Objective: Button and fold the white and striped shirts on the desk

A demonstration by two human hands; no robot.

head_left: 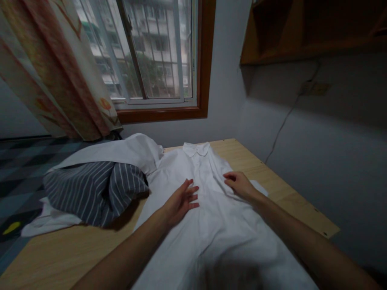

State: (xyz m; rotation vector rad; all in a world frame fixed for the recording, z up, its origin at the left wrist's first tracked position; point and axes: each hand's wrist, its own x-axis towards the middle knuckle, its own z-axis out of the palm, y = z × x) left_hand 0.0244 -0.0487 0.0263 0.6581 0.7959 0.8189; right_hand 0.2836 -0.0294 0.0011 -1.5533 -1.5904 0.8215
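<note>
On the wooden surface [290, 189], the white shirt [211, 209] lies creased, collar [196, 149] away from us. Our left hand [178, 204] is free, fingers spread; whether our curled right hand [241, 185] pinches it, we cannot tell. Light, outward strokes should smooth best.

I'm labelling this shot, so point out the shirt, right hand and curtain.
Shirt [211, 207], head view, on its front.
Right hand [241, 185], head view, on its back.
Curtain [62, 76], head view, on its folds.
</note>
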